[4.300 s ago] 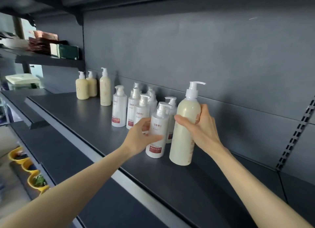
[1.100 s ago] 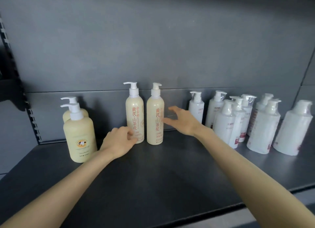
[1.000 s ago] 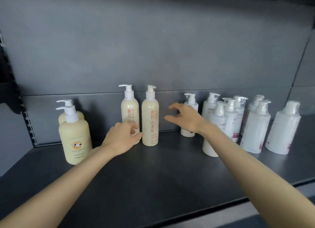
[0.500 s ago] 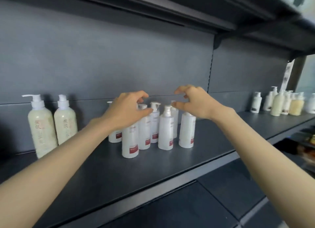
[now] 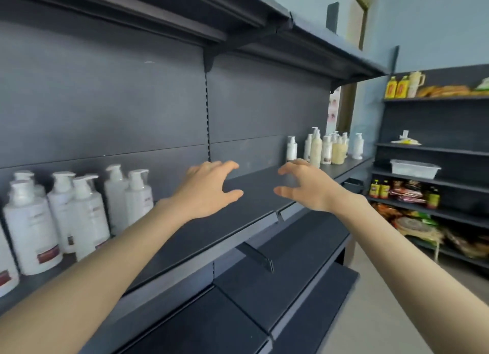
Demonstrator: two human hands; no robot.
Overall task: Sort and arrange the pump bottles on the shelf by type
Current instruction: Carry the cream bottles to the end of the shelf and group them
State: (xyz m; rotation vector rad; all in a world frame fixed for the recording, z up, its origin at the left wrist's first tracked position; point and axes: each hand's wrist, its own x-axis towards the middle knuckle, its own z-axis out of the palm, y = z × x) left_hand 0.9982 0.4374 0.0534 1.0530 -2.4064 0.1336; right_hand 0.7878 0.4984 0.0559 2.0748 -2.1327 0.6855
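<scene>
Between picks: your left hand (image 5: 209,192), right hand (image 5: 309,188) empty (fingers spread, loosely curled); next, reach the mixed pump bottles (image 5: 316,148) beyond your fingertips.

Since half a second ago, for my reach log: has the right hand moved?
Yes: right hand moved rightward, off the white bottles, now over bare shelf.

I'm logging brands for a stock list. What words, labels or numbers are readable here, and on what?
No text can be read.
White bottles: dark red labels with print, too blurred to read.
Far bottles: labels too small to read.
Yellow bottles on the side shelf: red marks, too small to read.
Packets below them: print blurred, unreadable.
</scene>
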